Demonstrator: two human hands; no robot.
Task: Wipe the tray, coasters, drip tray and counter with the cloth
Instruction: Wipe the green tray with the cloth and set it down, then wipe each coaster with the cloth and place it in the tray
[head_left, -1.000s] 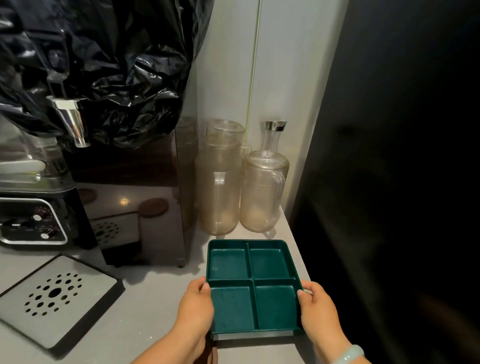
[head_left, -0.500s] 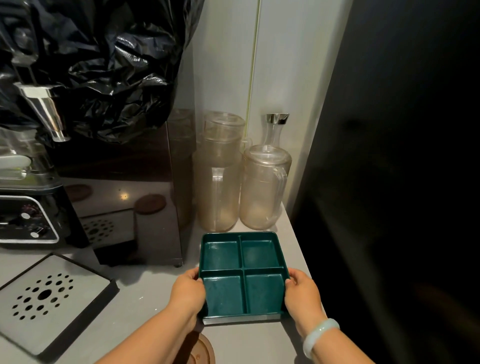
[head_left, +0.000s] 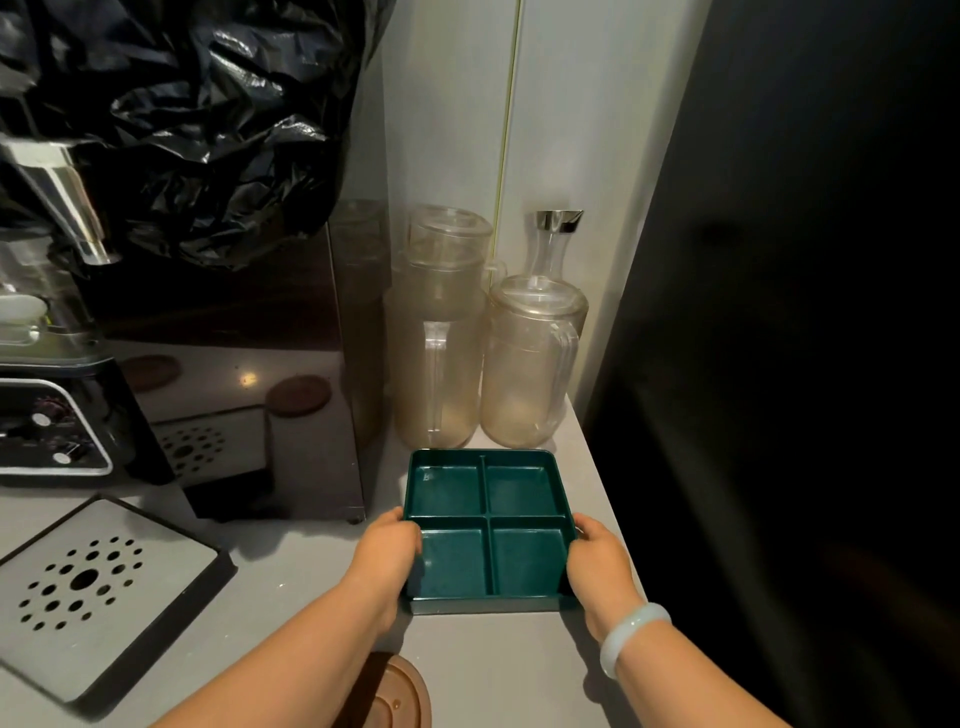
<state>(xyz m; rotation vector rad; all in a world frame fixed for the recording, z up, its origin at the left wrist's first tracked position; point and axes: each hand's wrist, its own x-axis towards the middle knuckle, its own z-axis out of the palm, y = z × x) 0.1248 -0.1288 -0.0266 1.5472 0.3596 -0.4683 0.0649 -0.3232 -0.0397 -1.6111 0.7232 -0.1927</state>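
Both hands, left hand (head_left: 390, 552) and right hand (head_left: 597, 564), grip the green tray (head_left: 488, 525) on the grey counter (head_left: 311, 587) (drip tray (head_left: 98, 587) at nine o'clock).

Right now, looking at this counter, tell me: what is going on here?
A person grips the green tray with both hands, the left hand on its left edge and the right hand on its right edge. The four-compartment tray is at the right end of the grey counter, in front of a tall pitcher and a shorter pitcher. The perforated drip tray lies on the counter to the left, and a brown coaster shows beside the left forearm. No cloth is in view.
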